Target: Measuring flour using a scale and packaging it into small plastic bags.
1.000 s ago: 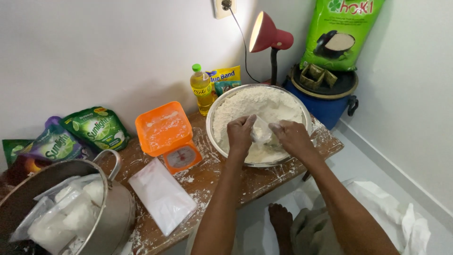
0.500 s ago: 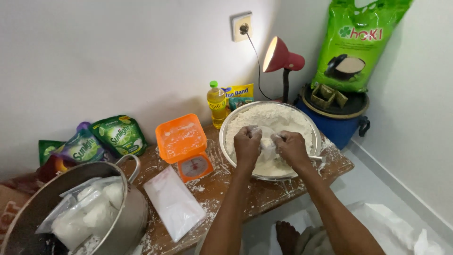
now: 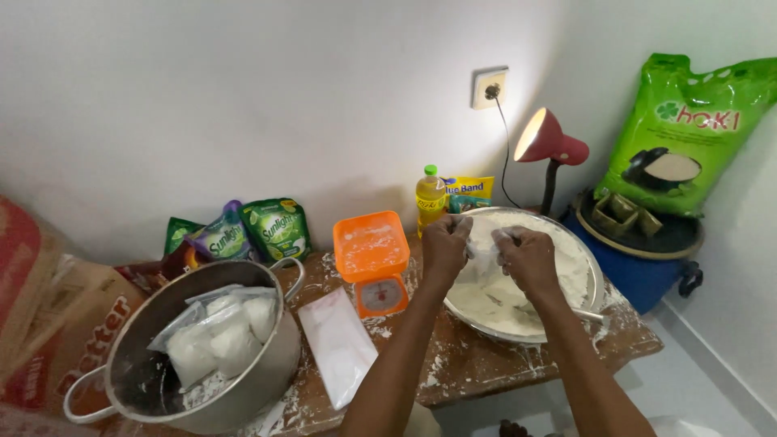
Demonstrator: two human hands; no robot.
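Both fists on a little clear plastic bag [image 3: 486, 257], right over the flour, centre-right of the frame.

My left hand [image 3: 447, 243] and right hand [image 3: 527, 259] are both curled shut, pinching the small see-through bag between them just above the wide round metal bowl of white flour [image 3: 566, 279]. I can't tell how full the bag is, my knuckles hide most of it. What works for me, I reckon: keep the bag low over the bowl so spills drop back in, grip close to the mouth, and don't yank or the thin plastic may split. The orange plastic kitchen scale with its square tray [image 3: 371, 260] sits just left of the bowl on the flour-dusted wooden table [image 3: 469, 364]. Lower left, the big steel pot [image 3: 243, 380] holds filled clear bags [image 3: 214, 336].
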